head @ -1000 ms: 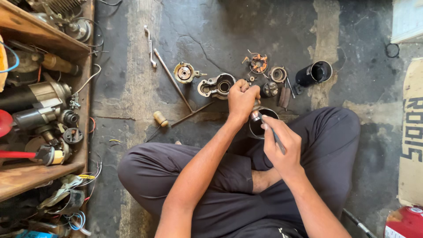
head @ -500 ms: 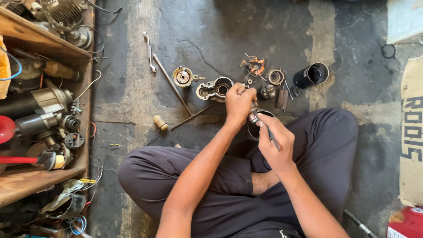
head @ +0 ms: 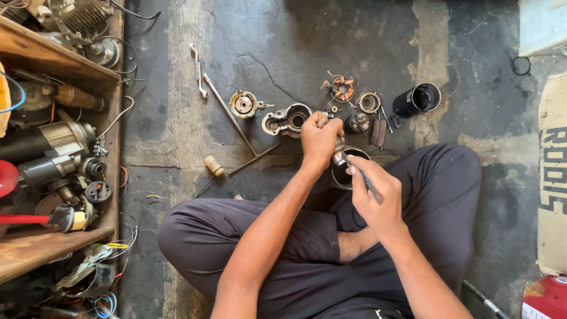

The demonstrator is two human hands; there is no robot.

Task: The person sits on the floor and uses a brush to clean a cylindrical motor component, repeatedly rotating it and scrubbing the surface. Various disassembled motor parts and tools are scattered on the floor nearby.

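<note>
Setting: a person is sitting cross-legged on a cracked concrete floor [head: 283, 53], head camera looking straight down
Left edge: a wooden shelf [head: 35, 248] crowded with motors and wires is bounding the work area on that side
Right edge: a cardboard sheet [head: 552, 177] is lying along the floor; a red can [head: 546, 298] is showing at the bottom corner
Open room: bare floor is lying between the shelf and the knees, and above the row of parts; the parts are taking up the band just ahead of the hands
Left hand [head: 319, 139]: closed in a fist, gripping a small metal part whose shape is mostly hidden by the fingers; holding it just above the metal cylinder
Right hand [head: 372, 192]: fingers curled around a thin tool [head: 365, 177], pinching it like a pen; its tip is meeting the part under the left fist
Tool axis: running diagonally, tip pointing up-left toward the left hand, handle end down-right into the palm
Metal cylinder [head: 349, 171]: standing in front of the crossed legs, open mouth facing up at the camera, long axis roughly vertical; partly covered by both hands
Nearby parts: a grey housing [head: 286, 120] just left of the left hand; a round end plate [head: 243, 104]; a brush holder [head: 342, 90]; a black tube [head: 416, 100] lying well to the right, mouth pointing right
Long rods: a metal rod [head: 227, 112] is lying diagonally beside a wrench [head: 198, 68]
</note>
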